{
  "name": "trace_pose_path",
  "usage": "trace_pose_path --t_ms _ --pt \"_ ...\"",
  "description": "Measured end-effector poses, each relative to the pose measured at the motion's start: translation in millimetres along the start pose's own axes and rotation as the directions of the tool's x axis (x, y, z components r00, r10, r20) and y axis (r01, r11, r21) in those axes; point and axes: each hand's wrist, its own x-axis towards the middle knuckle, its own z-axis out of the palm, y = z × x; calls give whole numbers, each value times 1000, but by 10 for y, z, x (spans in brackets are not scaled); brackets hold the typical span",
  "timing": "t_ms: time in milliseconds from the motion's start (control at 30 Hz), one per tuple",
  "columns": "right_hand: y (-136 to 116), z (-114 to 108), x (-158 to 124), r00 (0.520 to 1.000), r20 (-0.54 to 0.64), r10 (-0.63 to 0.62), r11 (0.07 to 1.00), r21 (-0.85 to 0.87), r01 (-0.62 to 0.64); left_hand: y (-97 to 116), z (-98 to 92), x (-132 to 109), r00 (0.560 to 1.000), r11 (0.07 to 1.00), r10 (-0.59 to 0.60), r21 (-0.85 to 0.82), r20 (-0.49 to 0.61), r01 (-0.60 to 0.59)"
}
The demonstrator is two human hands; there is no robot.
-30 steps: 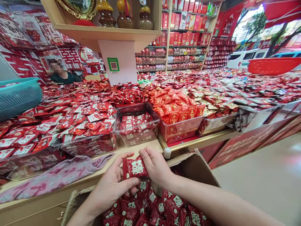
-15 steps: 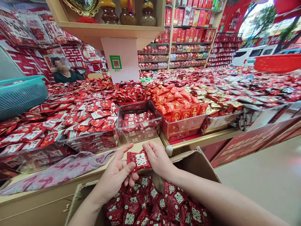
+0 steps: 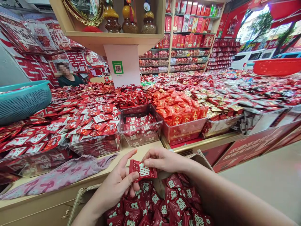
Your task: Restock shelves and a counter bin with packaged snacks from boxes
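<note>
A dark red candy packet (image 3: 146, 172) with pale double-happiness characters is held over the cardboard box (image 3: 80, 198). My left hand (image 3: 117, 185) grips its left end, thumb on the front face and fingers behind, index finger pointing up. My right hand (image 3: 162, 159) has its thumb and fingers closed on the packet's upper right part. Below both hands, many matching packets (image 3: 180, 204) lie piled in the box. Just beyond the hands, a clear plastic bin (image 3: 141, 137) on the counter holds similar packets.
Heaped red and white packets (image 3: 94, 117) lie at the left, orange-red packets (image 3: 183, 108) at the right. A pink-and-white cloth (image 3: 63, 177) lies along the counter edge. A teal basket (image 3: 23, 100) stands far left, a red basket (image 3: 277, 66) far right. A person (image 3: 68, 77) is behind the display.
The packet and both hands sit slightly lower in view, as does the whole scene. My right thumb and fingers have shifted from the packet's right end in over its upper face.
</note>
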Motion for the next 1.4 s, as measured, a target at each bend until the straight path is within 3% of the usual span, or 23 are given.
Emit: trace_pose_path --t_ms 67,167,267,333,400,467,567,667,833,1067,1233,1400 --pt "-52 -103 -6 987 155 38 999 26 -42 18 30 -13 1000 1000 -5 21 -6 5" --pt "-175 -247 42 986 161 30 999 -32 -25 48 47 -7 993 999 48 19 -107 -46" --pt "-405 -469 173 995 45 -88 984 -150 94 43 2 42 949 989 140 -11 -284 -149" --pt "-577 -672 319 979 -93 -180 949 -278 148 10 -47 88 918 984 161 -7 -362 -175" --pt "-697 -875 506 944 -224 -241 877 -467 113 -37 -89 129 904 986 157 8 -396 -168" --pt "-729 -1027 705 933 -260 -247 761 -648 21 -80 -109 153 904 988 152 24 -399 -156" --pt "-657 -1103 948 974 -168 -151 587 -808 -49 -112 -110 158 898 988 156 46 -411 -150" --pt "-578 -1055 1068 997 -74 17 512 -856 -73 -107 -99 152 900 987 158 70 -407 -142" --pt "-557 -1016 1132 972 -26 236 457 -879 -134 -81 -55 147 885 985 170 98 -433 -141" --pt "-493 -1097 1307 911 -12 412 375 -909 -181 -95 -7 142 869 981 189 132 -457 -144" --pt "-522 -1121 1384 851 22 524 373 -905 -206 -103 -42 148 889 979 185 155 -420 -131" --pt "-538 -1085 1386 853 101 511 488 -851 -191 -145 -91 159 913 973 194 186 -359 -133"
